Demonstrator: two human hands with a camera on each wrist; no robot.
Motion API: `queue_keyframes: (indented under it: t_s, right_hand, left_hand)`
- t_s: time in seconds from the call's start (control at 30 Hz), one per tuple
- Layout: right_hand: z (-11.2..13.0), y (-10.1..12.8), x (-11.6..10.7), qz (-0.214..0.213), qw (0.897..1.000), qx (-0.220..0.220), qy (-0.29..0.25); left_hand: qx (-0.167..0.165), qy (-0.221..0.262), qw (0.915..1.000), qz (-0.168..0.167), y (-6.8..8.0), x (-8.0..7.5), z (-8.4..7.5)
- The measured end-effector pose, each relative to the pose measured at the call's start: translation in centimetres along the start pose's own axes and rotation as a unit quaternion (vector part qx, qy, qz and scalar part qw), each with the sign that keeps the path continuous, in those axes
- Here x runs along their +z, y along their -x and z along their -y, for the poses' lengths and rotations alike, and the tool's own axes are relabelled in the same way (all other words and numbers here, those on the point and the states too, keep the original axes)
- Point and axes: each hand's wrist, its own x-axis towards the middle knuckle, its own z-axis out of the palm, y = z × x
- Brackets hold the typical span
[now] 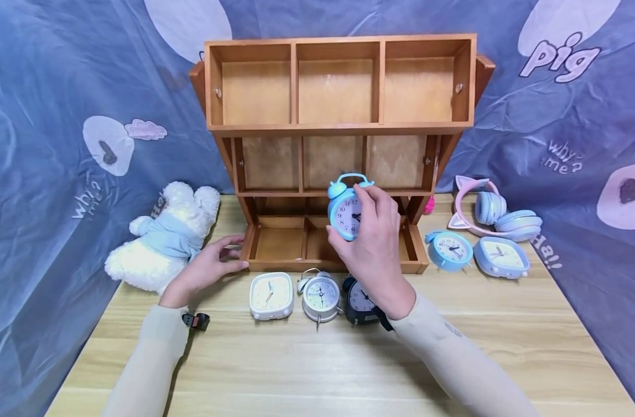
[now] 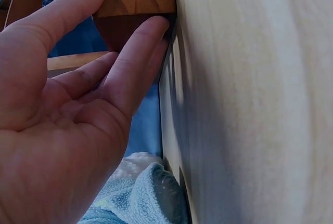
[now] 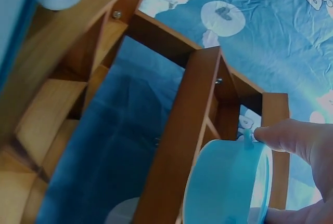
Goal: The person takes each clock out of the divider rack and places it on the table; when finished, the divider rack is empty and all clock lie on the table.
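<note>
Your right hand grips the blue alarm clock by its right side, lifted off the tabletop in front of the wooden shelf, dial facing you. Your left hand lies open, fingertips against the shelf's near left corner, seemingly steadying it. Three more clocks line the tabletop just near the shelf.

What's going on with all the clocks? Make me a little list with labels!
right hand: holds a blue alarm clock up in front of the wooden shelf
left hand: open, fingers touching the shelf's bottom left corner
clocks in front of shelf: white square clock, silver clock, black clock
clocks at right: round blue clock, pale blue clock
other things: plush toy, headphones
surface: wooden table
</note>
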Motion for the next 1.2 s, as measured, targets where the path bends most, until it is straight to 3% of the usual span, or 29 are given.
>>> queue_keyframes:
  t_s: [0.43,0.83,1.2]
  right_hand:
    - [-2.0,2.9,-1.1,0.038,0.998,0.04,0.015]
    - [-5.0,4.8,-2.8,0.058,0.997,0.048,0.036]
    - [-6.7,7.1,-5.3,0.085,0.99,0.101,0.051]
  left_hand:
    - [-0.003,0.002,1.0,0.007,0.2,-0.2,0.2]
    - [-0.006,-0.003,1.0,0.005,0.0,-0.2,0.1]
    - [-0.005,0.0,1.0,0.005,0.2,-0.2,0.0]
